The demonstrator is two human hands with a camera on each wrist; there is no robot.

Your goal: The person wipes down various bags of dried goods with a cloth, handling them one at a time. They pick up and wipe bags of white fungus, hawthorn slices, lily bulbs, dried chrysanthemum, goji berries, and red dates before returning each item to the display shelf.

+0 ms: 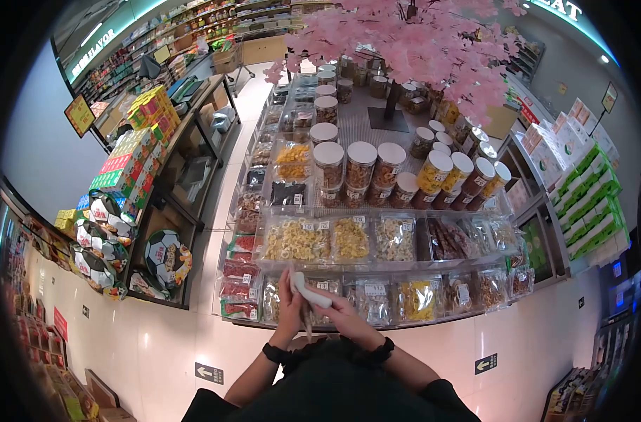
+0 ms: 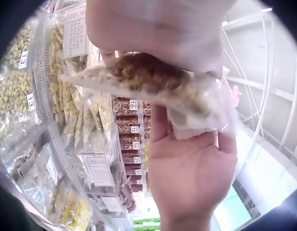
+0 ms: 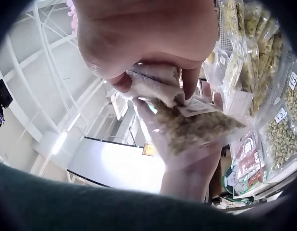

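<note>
Snack bag (image 2: 153,86) is being gripped by both the left hand (image 1: 289,304) and right hand (image 1: 343,313), fingers curled; tugging harder risks it splitting, spilling toward the shelf (image 1: 377,325) at 12 o'clock.

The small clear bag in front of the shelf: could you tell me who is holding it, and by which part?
Both hands hold the bag of brownish bits: the right hand pinches its whitish end, and the left hand supports it from beneath.
</note>
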